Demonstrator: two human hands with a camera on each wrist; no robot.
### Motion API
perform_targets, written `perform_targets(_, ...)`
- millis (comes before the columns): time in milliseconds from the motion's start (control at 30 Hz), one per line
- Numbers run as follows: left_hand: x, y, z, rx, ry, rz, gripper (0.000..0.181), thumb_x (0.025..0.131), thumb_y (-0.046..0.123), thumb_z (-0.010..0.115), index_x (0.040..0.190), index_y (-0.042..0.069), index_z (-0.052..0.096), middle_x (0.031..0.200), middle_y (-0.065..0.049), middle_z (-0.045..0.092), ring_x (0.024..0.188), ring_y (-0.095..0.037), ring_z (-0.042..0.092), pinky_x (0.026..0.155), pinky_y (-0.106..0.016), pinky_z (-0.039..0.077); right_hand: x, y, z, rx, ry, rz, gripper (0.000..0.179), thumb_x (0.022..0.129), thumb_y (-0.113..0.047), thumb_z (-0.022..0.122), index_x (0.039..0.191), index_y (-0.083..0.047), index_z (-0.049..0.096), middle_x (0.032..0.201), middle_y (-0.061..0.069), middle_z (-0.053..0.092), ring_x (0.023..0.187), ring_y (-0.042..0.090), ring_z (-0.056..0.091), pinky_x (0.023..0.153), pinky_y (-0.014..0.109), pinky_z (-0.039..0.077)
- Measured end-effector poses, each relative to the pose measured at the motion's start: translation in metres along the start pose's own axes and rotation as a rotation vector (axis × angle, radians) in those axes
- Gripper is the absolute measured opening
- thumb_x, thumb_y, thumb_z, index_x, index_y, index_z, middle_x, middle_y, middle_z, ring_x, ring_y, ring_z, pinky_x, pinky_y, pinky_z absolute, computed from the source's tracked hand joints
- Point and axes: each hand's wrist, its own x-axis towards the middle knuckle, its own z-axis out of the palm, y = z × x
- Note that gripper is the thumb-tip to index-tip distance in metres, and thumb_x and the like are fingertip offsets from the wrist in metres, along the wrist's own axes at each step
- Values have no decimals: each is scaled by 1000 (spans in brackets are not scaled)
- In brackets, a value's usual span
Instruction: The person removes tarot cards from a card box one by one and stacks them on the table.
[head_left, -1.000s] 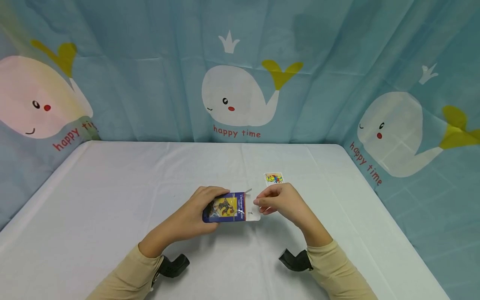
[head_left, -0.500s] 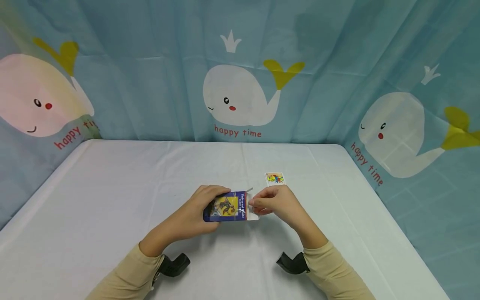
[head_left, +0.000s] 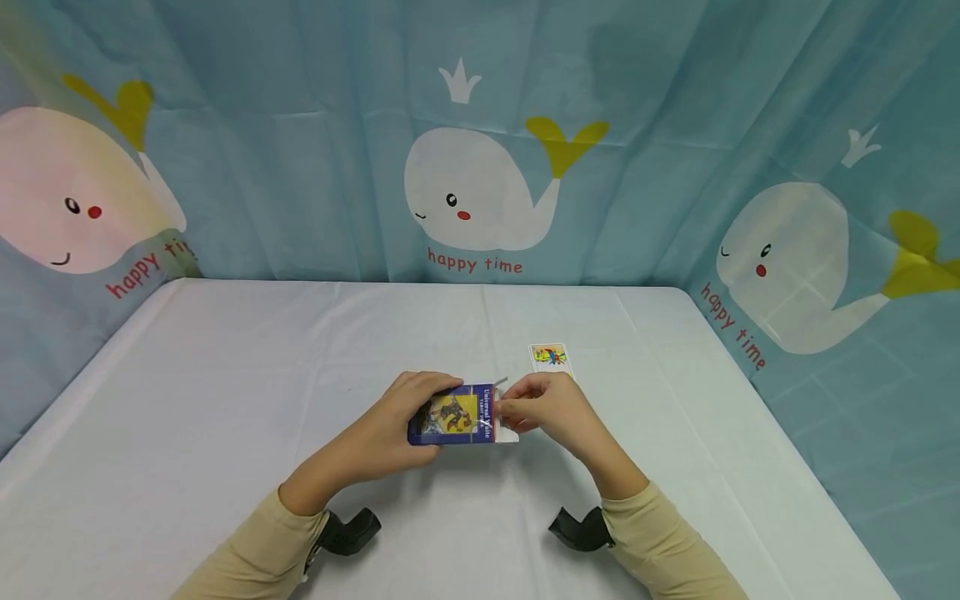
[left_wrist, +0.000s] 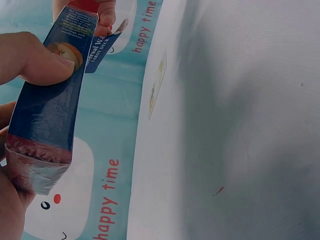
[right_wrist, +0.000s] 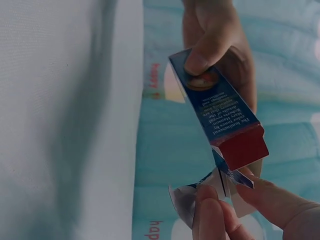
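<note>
My left hand (head_left: pixel 401 425) grips a dark blue tarot deck box (head_left: pixel 452 414), holding it above the table with its picture face up. The thumb lies along one narrow side in the left wrist view. At the box's right end, a white-lined flap (head_left: pixel 509 430) sticks out. My right hand (head_left: pixel 551 412) is at this end, its thumb and fingers pinching about the flaps. In the right wrist view a red end flap (right_wrist: pixel 245 149) stands beside the fingertips. Inside the box nothing can be made out. Behind the right hand lies a colourful card (head_left: pixel 550 356), partly covered.
A white cloth covers the table (head_left: pixel 247 358). Blue curtains (head_left: pixel 315 167) printed with whales stand along the back and both sides. A black wrist mount (head_left: pixel 348 533) projects from the left sleeve, and another black mount (head_left: pixel 581 531) from the right.
The right hand has moved left, bringing its fingertips in against the box's open end. The box shifts barely at all in the left hand. The card stays in place.
</note>
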Motion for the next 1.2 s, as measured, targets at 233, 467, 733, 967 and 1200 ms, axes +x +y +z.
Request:
perform_targets(233,0,1,1,-10,-1,6,75,76,7,76,145,17,48,143,-1,52,123,-18,44,94,-38,45,0,1,3,3,21,-18,19,82,-17,79,87,1,71,76,6,73,66,12,66,67,30,59)
perform_targets(467,1,1,1,-7,1,10,75,76,6,76,144,17,49,143,0,52,124,-19,44,95,-39,45,0,0,3,-2,10,-36,18,84,-14,77,87,2,71,76,6,73,65,12,66,67,31,59)
perform_targets(733,1,1,0,0,-2,3,75,76,6,76,145,17,48,143,-1,52,125,-19,44,96,-39,46,2,1,-6,-4,-29,-32,21,84,-16,77,92,2,69,79,7,74,68,14,67,74,42,60)
perform_targets(967,2,0,-2,15,-7,-13,75,77,7,77,145,17,47,144,-1,51,125,-19,44,97,-40,47,2,-1,-15,-23,-26,-31,27,83,-11,76,106,1,68,82,8,74,68,15,69,75,45,60)
perform_targets(1200,1,0,-2,16,-13,-18,76,77,7,77,146,18,47,144,-2,51,126,-21,44,96,-41,46,1,1,-24,-66,-59,-56,30,84,-13,77,111,-1,71,83,9,71,68,16,68,77,45,59)
